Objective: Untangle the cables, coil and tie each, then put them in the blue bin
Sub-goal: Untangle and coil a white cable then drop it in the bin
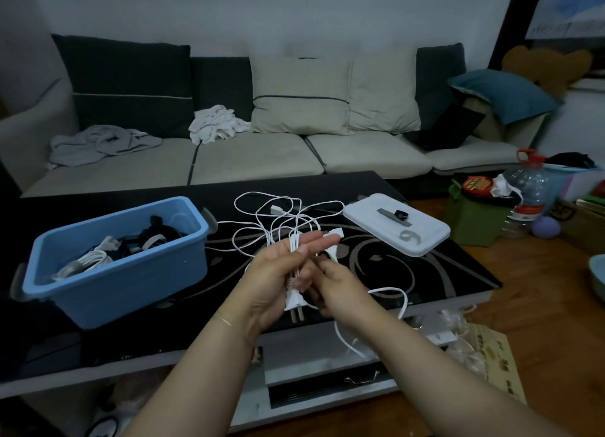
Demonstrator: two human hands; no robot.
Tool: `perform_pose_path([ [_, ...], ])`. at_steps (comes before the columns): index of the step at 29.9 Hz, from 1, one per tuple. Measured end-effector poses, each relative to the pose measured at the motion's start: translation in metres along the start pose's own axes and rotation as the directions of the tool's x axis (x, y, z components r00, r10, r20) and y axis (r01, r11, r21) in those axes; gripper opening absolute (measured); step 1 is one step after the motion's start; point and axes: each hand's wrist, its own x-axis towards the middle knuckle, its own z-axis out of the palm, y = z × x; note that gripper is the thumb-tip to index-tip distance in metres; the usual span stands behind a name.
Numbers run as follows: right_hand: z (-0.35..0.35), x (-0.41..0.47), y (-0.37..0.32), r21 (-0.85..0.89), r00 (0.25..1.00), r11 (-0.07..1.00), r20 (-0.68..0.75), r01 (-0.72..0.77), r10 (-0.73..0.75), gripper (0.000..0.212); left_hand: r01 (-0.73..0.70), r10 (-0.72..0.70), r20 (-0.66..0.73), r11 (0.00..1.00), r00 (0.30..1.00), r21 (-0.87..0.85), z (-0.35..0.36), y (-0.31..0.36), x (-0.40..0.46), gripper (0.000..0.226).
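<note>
A tangle of white cable (275,220) lies on the black glass table (425,273) behind my hands. My left hand (278,273) has its fingers stretched out, with folded loops of the white cable lying across its palm and a white two-pin plug (294,300) hanging at the heel. My right hand (337,282) pinches the cable beside the left palm; a loop trails off its right side over the table edge. The blue bin (124,273) stands at the left of the table with several coiled black and white cables inside.
The bin's white lid (422,237) lies on the table at the right, carrying a dark strap and a small grey tie. A sofa with cushions and clothes stands behind. A green box, a water bottle and clutter sit on the floor at right.
</note>
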Motion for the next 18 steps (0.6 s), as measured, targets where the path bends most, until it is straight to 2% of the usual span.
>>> perform_pose_path([
  [5, -0.001, -0.006, 0.01, -0.419, 0.991, 0.902, 0.121, 0.101, -0.055, 0.029, -0.059, 0.051, -0.131, 0.997, 0.99, -0.057, -0.013, -0.001, 0.006, 0.028],
  [9, -0.006, -0.012, 0.01, -0.658, 0.98, 0.727, 0.171, 0.193, -0.105, 0.018, -0.124, 0.161, -0.225, 0.978, 0.961, 0.169, -0.017, -0.004, 0.01, 0.029],
  [12, -0.008, -0.017, 0.006, -0.737, 0.964, 0.625, 0.24, 0.259, -0.117, 0.009, -0.132, 0.198, -0.247, 0.957, 0.949, 0.26, -0.019, -0.006, 0.01, 0.04],
  [13, -0.008, -0.019, 0.003, -0.76, 0.96, 0.589, 0.249, 0.273, -0.124, 0.013, -0.128, 0.209, -0.228, 0.937, 0.951, 0.326, -0.02, -0.007, 0.01, 0.039],
  [16, -0.009, -0.022, -0.002, -0.822, 0.952, 0.483, 0.245, 0.303, -0.18, 0.025, -0.096, 0.208, -0.14, 0.823, 0.968, 0.56, -0.022, -0.014, 0.01, 0.029],
  [17, -0.01, -0.022, -0.004, -0.834, 0.947, 0.455, 0.238, 0.313, -0.216, 0.026, -0.084, 0.197, -0.103, 0.755, 0.975, 0.65, -0.024, -0.017, 0.009, 0.031],
  [18, -0.011, -0.023, -0.007, -0.843, 0.941, 0.436, 0.223, 0.317, -0.254, 0.026, -0.078, 0.191, -0.061, 0.642, 0.98, 0.763, -0.025, -0.018, 0.009, 0.032],
])
